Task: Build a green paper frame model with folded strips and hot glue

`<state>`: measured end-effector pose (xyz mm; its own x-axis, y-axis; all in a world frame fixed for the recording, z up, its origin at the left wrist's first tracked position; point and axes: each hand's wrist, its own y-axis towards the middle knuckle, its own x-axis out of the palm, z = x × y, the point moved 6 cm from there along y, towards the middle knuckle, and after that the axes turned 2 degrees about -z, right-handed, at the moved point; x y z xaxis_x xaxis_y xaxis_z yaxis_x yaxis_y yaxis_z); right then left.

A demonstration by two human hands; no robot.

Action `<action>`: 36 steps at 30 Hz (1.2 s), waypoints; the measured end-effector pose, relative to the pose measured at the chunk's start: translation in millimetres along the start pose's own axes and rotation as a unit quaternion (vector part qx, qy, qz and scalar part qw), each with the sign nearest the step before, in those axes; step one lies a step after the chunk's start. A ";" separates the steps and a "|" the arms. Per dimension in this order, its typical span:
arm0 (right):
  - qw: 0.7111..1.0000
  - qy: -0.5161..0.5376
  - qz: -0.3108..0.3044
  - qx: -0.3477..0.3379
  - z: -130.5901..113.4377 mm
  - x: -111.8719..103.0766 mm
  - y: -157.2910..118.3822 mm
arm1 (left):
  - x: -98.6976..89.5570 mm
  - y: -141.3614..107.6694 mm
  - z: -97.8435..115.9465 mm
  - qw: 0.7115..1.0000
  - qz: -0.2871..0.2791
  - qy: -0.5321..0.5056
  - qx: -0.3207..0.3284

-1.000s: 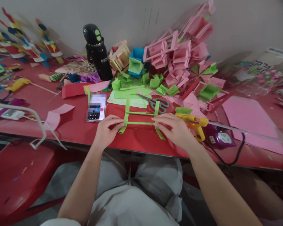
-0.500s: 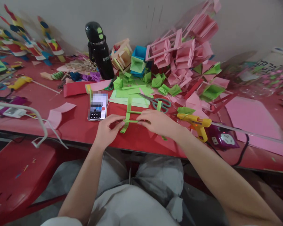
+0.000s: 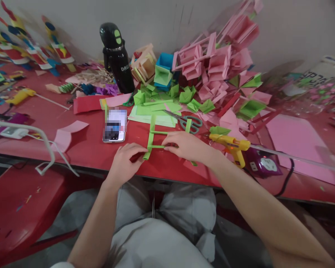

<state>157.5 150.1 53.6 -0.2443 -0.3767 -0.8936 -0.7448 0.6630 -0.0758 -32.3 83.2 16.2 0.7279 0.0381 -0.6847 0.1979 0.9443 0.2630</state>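
Note:
On the red table in front of me lies a frame of green paper: an upright folded strip (image 3: pixel 151 138) on the left, another green strip (image 3: pixel 188 125) on the right, partly under my hand, and a thin crossbar (image 3: pixel 159 132) joining at the upper part. My right hand (image 3: pixel 185 144) pinches a second thin green paper stick (image 3: pixel 156 146) lower down, its left end on the left strip. My left hand (image 3: pixel 128 160) has its thumb and forefinger closed on the lower end of that left strip. The right hand hides much of the right side.
Scissors (image 3: pixel 194 123) and green paper sheets (image 3: pixel 153 118) lie behind the frame. A phone (image 3: pixel 115 126) is to the left. A yellow glue gun (image 3: pixel 231 147) and a purple power strip (image 3: pixel 264 162) sit right. A black bottle (image 3: pixel 117 63) and pink paper pieces (image 3: pixel 219 65) stand at the back.
My left hand has moved slightly down and left, from the lower stick to the bottom of the left strip. The lower stick sits slightly lower, with my right hand still on it.

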 end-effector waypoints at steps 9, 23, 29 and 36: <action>1.000 -0.018 -0.013 0.018 2.6 3.2 -2.8 | 0.0 2.6 3.7 0.999 0.013 0.026 0.016; 0.979 0.074 0.182 0.059 23.1 -41.3 -83.3 | -7.5 22.7 4.3 0.991 -0.087 0.057 0.089; 0.960 0.097 0.219 0.148 45.7 1.4 -130.6 | 2.0 29.6 2.6 0.982 -0.108 0.070 0.138; 0.958 0.138 0.208 0.144 41.0 17.8 -123.0 | 4.1 28.3 3.3 0.984 -0.097 0.064 0.135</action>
<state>270.3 88.4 28.9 -0.6675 -0.1720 -0.7244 -0.3553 0.9286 0.1069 -21.6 109.0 23.0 0.5737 -0.0769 -0.8154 0.5049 0.8171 0.2781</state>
